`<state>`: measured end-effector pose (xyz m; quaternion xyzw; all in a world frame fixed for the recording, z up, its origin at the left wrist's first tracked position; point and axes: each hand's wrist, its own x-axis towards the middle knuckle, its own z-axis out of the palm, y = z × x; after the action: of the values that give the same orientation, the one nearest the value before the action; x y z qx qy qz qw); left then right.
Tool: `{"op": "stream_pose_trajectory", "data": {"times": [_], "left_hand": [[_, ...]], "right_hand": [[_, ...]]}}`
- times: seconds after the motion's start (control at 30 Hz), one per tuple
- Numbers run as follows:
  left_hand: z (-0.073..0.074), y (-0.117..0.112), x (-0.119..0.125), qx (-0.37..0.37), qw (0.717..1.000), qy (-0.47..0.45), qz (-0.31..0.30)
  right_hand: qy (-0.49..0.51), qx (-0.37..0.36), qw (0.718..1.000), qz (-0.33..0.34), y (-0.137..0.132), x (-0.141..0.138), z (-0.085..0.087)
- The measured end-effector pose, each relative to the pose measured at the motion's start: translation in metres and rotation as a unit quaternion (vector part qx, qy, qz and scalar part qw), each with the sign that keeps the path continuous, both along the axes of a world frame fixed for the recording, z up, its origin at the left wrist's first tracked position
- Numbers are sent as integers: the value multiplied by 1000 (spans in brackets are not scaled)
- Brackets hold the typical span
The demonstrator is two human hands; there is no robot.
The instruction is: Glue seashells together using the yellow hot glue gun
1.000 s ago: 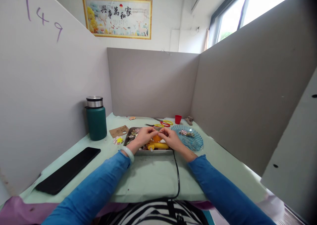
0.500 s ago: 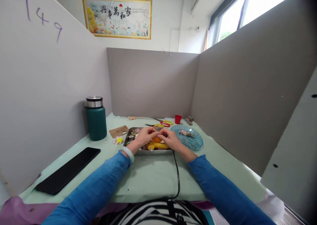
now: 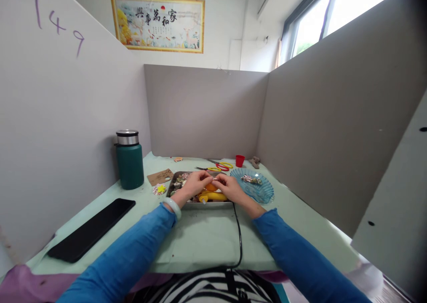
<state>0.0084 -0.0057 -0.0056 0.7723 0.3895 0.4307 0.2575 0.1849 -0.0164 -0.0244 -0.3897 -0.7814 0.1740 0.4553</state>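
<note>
Two-handed fingertip work above the tray: apparently in progress, not complete.
The left hand (image 3: 195, 183) and right hand (image 3: 231, 188) are closed at the fingertips, appearing to pinch one small piece (image 3: 215, 179), too hidden to identify, over the metal tray (image 3: 208, 205) on the counter (image 3: 203, 236). Judged complete: a small group of patterned pieces (image 3: 251, 179), count unclear, rests on the blue plate (image 3: 263, 191). Judged outstanding: the pinched piece and the loose pieces (image 3: 176, 185) in the tray, too crowded to count. Quantities: one tray, one plate, one yellow tool (image 3: 215, 196) in the tray, one orange item (image 3: 211, 187) beneath the fingers, apparently two pairs of scissors (image 3: 213, 169), one red cup (image 3: 239, 161), one bottle (image 3: 130, 165).
</note>
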Motion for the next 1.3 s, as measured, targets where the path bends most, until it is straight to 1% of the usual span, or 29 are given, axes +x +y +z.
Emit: {"op": "stream_pose_trajectory", "data": {"times": [0.13, 0.4, 0.6, 0.77, 1.03, 1.13, 1.3], "left_hand": [[0, -1, 1, -11, 1000, -6, -4], [1, -1, 0, 9, 1000, -8, 3], [3, -2, -1, 15, 1000, -2, -10], [1, 0, -2, 15, 1000, -2, -11], [-1, 1, 0, -12, 1000, -19, -15], [-2, 3, 0, -5, 1000, -20, -20], [-3, 4, -1, 19, 999, -20, -27]], "right_hand": [[15, 3, 1000, 1, 0, 0, 0], [51, -6, 999, 9, 0, -1, -1], [34, -3, 999, 11, 0, -1, -1], [24, 8, 1000, 10, -1, -1, -1], [31, 19, 999, -2, 1, -1, -1], [39, 19, 999, -10, 0, -1, 0], [52, 10, 999, 3, 0, -1, 0]]}}
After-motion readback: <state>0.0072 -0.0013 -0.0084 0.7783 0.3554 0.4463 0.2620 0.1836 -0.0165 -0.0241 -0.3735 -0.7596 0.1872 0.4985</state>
